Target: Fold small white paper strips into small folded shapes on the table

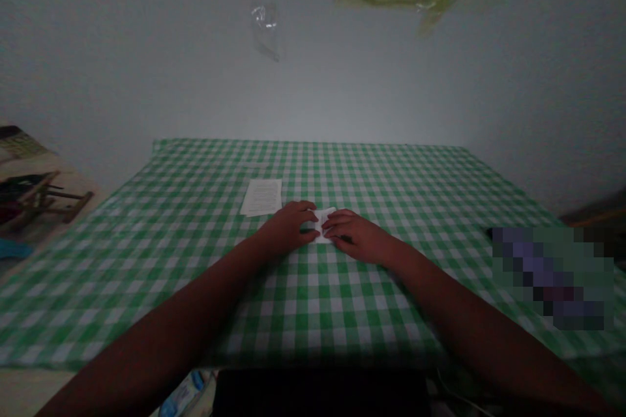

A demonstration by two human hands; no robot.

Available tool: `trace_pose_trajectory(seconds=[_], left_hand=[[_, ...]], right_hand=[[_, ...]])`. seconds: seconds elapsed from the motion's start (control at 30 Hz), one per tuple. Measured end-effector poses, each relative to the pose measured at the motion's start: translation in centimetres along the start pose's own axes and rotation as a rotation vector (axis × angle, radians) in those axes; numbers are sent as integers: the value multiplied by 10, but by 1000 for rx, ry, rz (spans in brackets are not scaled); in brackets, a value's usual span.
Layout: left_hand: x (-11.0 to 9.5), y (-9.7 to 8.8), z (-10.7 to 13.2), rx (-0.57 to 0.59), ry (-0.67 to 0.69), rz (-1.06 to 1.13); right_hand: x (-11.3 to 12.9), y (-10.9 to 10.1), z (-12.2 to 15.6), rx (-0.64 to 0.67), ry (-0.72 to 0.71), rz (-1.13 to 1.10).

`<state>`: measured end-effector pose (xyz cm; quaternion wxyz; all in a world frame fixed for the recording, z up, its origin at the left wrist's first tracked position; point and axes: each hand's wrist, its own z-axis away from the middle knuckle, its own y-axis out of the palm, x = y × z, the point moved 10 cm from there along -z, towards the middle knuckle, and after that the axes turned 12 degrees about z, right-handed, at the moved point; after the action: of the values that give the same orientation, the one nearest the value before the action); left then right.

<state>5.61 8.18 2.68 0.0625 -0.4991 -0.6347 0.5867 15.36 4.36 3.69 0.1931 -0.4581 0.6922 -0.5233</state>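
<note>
A small piece of white paper (323, 215) with dark print, seemingly folded, lies on the checkered cloth between my hands. My left hand (291, 227) grips its left side, with the fingers curved and the thumb nearer to me. On the right side my right hand (359, 234) has its bent fingers over the paper and covers part of it. The fingertips of the two hands almost meet. Just beyond my left hand, a few printed sheets (263, 197) lie flat in a slightly uneven stack.
A green and white checkered cloth (303, 300) covers the table, which reaches a pale wall (313, 78) with tape on it. At the right edge lies a pixelated object (552, 277). Wooden furniture (49, 199) stands on the floor at the left.
</note>
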Motion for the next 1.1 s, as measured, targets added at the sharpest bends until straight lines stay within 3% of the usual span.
trace_pose_trajectory(seconds=[0.67,0.9,1.1], left_hand=[[11,9,0,67,-19,-30],[11,8,0,78,-45,-31],[8,6,0,82,-57,-23]], right_hand=[[-18,12,-4,-26,140,-1],[-34,4,6,18,283,66],[-41,0,12,59,299,76]])
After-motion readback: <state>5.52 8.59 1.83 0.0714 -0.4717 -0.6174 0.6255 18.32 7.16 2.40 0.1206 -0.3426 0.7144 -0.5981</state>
